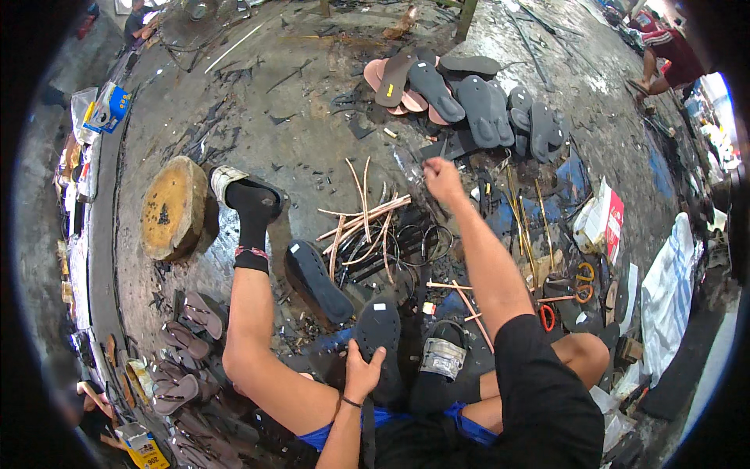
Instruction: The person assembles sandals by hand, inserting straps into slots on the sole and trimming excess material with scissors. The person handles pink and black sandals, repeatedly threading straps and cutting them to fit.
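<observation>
Pinning a black rubber sandal sole flat to the ground between the knees, the left hand wraps over its near edge, thumb on one side and fingers on the other, a firm hold. Up goes the right hand, arm stretched well forward and fist closed; whether it pinches something thin, perhaps a strap or thread, is too small to tell. That sole shows no strap yet, so by the look of it this piece is only partly done, with fitting left to do. Just to its left lies a second dark blue-black sole, also bare. Between the two hands spreads a scatter of pale tan rubber strips and black looped straps on the grey concrete floor. Farther out, beyond the raised fist, a heap of dark grey and pink finished-looking soles suggests plenty of cut pieces are ready. At the left, past the black-socked foot, sits a round, worn wooden chopping block, and a row of brown strapped sandals lines the near-left edge. Orange-handled scissors lie at the right, near a white sack.
</observation>
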{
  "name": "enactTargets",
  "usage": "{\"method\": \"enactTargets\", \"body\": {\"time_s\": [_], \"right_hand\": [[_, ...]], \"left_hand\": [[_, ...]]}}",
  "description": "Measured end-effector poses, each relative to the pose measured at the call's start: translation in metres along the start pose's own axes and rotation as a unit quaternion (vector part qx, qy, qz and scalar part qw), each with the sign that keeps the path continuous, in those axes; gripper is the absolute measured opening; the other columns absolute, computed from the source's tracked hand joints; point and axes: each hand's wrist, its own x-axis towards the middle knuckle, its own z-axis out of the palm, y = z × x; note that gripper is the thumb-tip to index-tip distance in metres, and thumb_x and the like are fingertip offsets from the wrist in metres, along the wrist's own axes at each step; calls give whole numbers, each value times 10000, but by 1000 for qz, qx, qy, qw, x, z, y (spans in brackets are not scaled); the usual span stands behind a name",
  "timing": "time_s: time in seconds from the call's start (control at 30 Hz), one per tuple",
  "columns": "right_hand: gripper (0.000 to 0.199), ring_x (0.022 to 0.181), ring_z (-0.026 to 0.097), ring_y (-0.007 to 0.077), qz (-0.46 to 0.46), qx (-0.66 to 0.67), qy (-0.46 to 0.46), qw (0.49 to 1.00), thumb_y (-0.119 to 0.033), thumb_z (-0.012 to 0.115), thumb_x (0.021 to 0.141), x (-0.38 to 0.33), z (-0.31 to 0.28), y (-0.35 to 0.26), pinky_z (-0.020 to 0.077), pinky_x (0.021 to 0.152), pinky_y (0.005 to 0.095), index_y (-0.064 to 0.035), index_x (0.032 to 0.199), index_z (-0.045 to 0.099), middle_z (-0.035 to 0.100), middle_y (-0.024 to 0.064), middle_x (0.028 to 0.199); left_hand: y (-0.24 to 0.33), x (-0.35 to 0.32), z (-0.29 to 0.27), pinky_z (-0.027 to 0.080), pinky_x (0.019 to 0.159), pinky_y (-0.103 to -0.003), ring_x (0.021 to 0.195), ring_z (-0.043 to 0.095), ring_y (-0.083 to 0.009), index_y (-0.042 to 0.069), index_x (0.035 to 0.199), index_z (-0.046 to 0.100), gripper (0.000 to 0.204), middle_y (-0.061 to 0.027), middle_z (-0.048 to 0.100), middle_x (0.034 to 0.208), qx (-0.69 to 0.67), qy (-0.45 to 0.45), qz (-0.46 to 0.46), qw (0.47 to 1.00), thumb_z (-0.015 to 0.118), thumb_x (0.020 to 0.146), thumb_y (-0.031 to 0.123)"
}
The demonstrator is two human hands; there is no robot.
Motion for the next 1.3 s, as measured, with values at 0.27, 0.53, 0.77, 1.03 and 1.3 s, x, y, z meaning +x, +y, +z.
{"method": "enactTargets", "body": {"time_s": [0.27,0.53,0.77,1.03,1.3], "right_hand": [[309,934,680,157,215,536,-214,788,-87,625,995,-74,-152,-156,583,821,338,10,1288,616,696,82,1111],[304,896,714,179,218,576,-268,741,-267,594,1030,-217,-187,-247,603,745,366,-44,1233,632,710,78,1036],[323,941,689,165,173,438,-272,839,-74,633,989,-306,-190,-282,571,744,307,-57,1311,651,709,89,1140],[159,788,711,260,5,142,-154,978,-179,753,868,-333,-187,-306,547,676,333,-50,962,748,725,109,887],[172,802,707,286,-5,149,-205,967,-227,714,882,-355,-184,-303,555,704,374,-66,940,729,716,112,903]], "left_hand": [[70,7,-36,500,932,-336,1006,639,-191,-64,1234,559,416,-133,683,1129,-176,46,53,982,728,919,149],[124,-15,-51,495,946,-321,1037,621,-163,-60,1298,521,430,-113,663,1160,-242,19,121,963,694,952,127],[126,-64,-51,502,958,-294,1091,610,-152,-6,1455,404,552,-93,613,1262,-278,-53,189,940,647,963,54],[128,-96,-59,533,905,-327,1067,666,-220,43,1531,363,656,-153,643,1275,-70,1,240,968,672,959,135],[100,-114,-57,543,916,-373,1087,672,-301,16,1533,347,633,-224,590,1340,-34,-5,254,967,639,986,141]]}}
